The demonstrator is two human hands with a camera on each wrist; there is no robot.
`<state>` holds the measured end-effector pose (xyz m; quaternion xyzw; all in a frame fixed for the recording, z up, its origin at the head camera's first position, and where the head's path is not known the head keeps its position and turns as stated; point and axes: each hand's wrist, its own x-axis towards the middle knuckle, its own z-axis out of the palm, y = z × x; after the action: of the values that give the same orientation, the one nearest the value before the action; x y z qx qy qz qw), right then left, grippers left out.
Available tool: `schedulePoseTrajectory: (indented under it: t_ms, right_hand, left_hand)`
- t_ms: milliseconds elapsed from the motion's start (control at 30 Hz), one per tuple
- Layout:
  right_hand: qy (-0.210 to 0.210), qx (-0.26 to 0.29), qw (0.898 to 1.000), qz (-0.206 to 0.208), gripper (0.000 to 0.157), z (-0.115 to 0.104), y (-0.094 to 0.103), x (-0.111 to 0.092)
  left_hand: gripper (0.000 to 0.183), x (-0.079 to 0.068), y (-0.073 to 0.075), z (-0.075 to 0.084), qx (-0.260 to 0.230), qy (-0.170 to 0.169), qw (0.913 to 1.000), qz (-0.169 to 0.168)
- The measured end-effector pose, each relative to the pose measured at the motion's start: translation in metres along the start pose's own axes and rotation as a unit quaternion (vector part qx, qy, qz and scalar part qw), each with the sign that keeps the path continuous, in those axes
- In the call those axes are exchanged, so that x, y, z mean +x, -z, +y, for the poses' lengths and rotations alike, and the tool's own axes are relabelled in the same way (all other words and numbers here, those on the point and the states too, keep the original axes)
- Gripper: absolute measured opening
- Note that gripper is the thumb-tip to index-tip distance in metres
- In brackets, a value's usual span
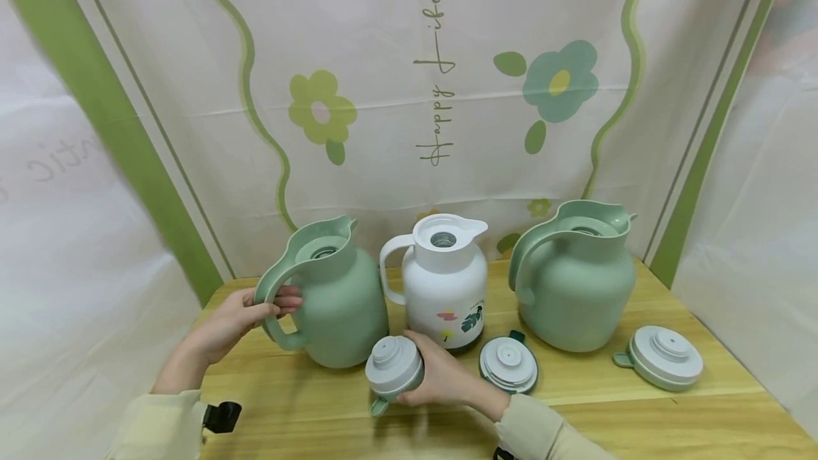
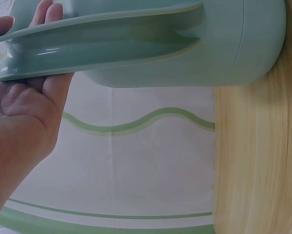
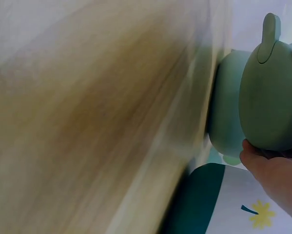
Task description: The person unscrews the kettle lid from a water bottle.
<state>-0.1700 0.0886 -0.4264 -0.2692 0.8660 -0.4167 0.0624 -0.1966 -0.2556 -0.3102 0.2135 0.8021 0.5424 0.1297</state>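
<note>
My left hand point(image 1: 238, 319) holds the handle point(image 2: 102, 46) of the left green thermos jug point(image 1: 345, 304), its fingers passed through the loop. That jug stands upright with its mouth uncovered. In front of it, my right hand point(image 1: 441, 373) grips a lid point(image 1: 391, 369) by its side, above the table. White stopper side up in the head view, the lid shows its green top and tab in the right wrist view. Just behind the right hand stands a white thermos jug point(image 1: 444, 289) with a leaf print, also uncovered.
Another green thermos jug point(image 1: 578, 289), uncovered, stands at the right. On the wooden table point(image 1: 287, 410) lie a dark green and white lid point(image 1: 509, 364) and a light green and white lid point(image 1: 666, 357), both stopper side up. A printed cloth point(image 1: 396, 126) hangs behind.
</note>
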Motion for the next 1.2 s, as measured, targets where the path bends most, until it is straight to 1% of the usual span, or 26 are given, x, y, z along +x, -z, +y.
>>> schedulePoseTrajectory:
  t_ms: [200,333,567,900,1100,1200]
  right_hand:
    - [0.0,-0.002,1.0,0.004,0.095,0.002,-0.005,-0.001]
    - [-0.011,-0.006,1.0,0.0,0.095,0.005,-0.007,0.0]
    - [-0.047,0.014,0.999,-0.016,0.098,0.012,-0.008,0.001]
    - [-0.057,0.007,0.998,-0.028,0.097,0.015,-0.009,-0.001]
    - [-0.063,0.018,0.997,-0.039,0.097,0.017,-0.01,-0.001]
    - [-0.07,0.024,0.996,-0.046,0.098,0.018,-0.01,0.0]
  left_hand:
    - [0.043,0.0,0.0,0.001,-0.003,-0.001,1.0,-0.001]
    - [0.041,0.0,0.0,0.001,-0.004,-0.004,1.0,0.0]
    - [0.041,0.0,0.0,-0.001,-0.005,-0.003,1.0,-0.002]
    - [0.043,-0.001,0.0,0.0,-0.013,-0.006,0.9999,-0.006]
    - [0.042,0.0,0.001,-0.002,-0.014,-0.012,0.9998,-0.008]
    - [0.041,0.0,0.002,-0.003,-0.01,-0.006,0.9999,-0.006]
